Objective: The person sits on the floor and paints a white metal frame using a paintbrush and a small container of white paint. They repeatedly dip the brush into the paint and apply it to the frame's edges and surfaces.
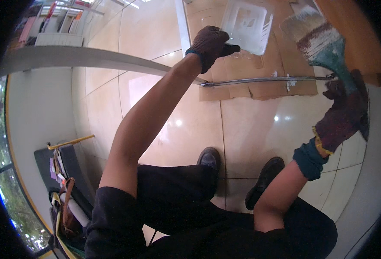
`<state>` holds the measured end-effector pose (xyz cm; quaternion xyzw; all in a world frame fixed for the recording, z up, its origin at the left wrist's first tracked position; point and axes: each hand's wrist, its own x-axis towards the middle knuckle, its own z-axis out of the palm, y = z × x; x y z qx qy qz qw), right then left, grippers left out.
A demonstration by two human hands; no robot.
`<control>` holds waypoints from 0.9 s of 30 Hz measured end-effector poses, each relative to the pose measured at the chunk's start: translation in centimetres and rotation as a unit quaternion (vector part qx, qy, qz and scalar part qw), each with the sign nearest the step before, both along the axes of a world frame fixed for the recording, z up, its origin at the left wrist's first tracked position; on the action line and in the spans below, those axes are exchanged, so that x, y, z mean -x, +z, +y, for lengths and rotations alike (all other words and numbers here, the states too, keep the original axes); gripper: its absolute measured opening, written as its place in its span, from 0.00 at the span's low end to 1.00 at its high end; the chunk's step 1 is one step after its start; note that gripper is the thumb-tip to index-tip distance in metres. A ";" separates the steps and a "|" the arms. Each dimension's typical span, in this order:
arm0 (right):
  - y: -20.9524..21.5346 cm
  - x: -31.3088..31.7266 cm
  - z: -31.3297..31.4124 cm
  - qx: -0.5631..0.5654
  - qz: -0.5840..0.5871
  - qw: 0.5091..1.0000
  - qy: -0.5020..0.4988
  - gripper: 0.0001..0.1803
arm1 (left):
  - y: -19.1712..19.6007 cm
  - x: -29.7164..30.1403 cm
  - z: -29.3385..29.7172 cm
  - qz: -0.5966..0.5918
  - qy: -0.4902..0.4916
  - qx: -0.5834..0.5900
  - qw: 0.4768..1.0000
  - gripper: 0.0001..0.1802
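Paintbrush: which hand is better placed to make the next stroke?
Probably the right hand: it grips the paintbrush by the handle, bristles pointing away from the person. The left hand is across at the white plastic tray.

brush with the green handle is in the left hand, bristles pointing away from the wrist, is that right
Wrong hand: the head view shows the brush in the right hand. Its handle is green, and its bristles do point away from the wrist.

Green-handled paintbrush (333, 55), white-smeared, tilted, whitish plastic tray (247, 29) over cardboard (268, 90)
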<state>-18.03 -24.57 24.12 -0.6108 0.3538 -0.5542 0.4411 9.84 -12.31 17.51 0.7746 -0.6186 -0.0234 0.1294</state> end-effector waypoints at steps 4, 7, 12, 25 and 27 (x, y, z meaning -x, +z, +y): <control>3.0 -1.0 -2.4 -0.052 0.026 0.995 0.087 0.22 | 1.1 0.9 -0.7 0.041 0.032 -0.030 0.998 0.24; 4.3 -1.3 -3.8 -0.004 0.146 0.983 0.108 0.26 | 0.2 0.8 -1.1 0.037 0.020 -0.021 0.999 0.25; 6.0 -2.3 -7.3 0.045 0.226 0.956 0.183 0.25 | -1.8 0.4 -3.2 0.019 0.024 -0.070 0.997 0.28; 7.0 -3.7 -14.3 0.007 0.317 0.873 0.371 0.19 | -6.1 9.4 -5.5 0.585 0.318 0.197 0.720 0.18; 6.1 -3.3 -13.0 -0.001 0.277 0.888 0.366 0.19 | -6.9 10.0 -4.6 0.459 0.325 0.159 0.812 0.21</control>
